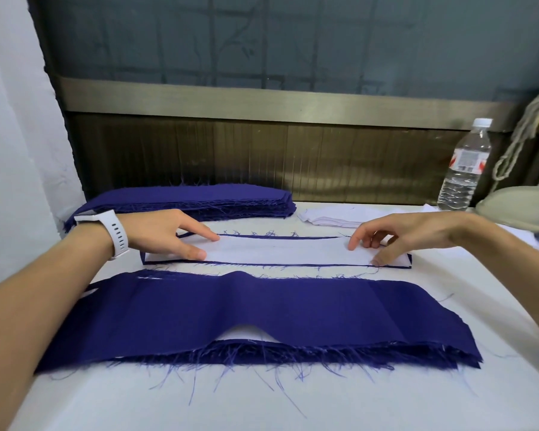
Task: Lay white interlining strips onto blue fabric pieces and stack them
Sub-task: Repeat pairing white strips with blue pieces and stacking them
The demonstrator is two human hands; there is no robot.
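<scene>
In the middle of the frame a long white interlining strip lies flat on a narrow dark-blue fabric piece, whose frayed edges show as a thin border around it. The left hand, with a white wristwatch, presses straight fingers down on the strip's left end. The right hand has bent fingers with the tips and thumb on the strip's right end; whether it pinches the edge or merely presses is hard to tell. A stack of blue fabric pieces sits at upper left, a wider blue frayed stack across the lower centre. A small pile of white strips lies upper right, near a clear plastic water bottle.
</scene>
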